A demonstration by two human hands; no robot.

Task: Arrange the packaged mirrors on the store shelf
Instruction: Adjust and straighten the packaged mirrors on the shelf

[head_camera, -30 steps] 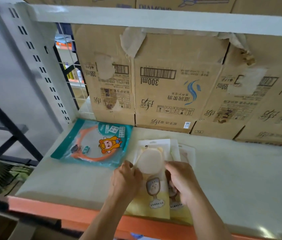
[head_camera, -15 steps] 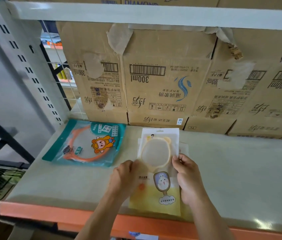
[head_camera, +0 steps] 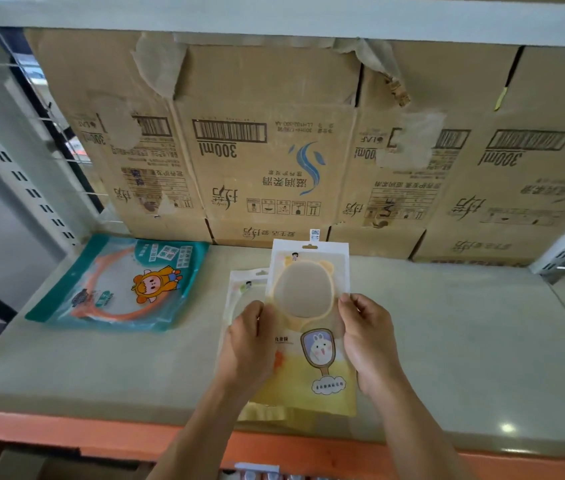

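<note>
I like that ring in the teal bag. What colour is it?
Orange ring, clearest in head view.

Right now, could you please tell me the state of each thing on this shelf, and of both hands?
Yellow mirror pack: held by its side edges over another pack.
Second mirror pack: flat on the shelf, mostly covered.
Teal pack: flat, apart to the left.
Cardboard boxes: standing at the back, print upside down.
Left hand: grips the yellow pack's left edge.
Right hand: pinches its right edge.
</note>
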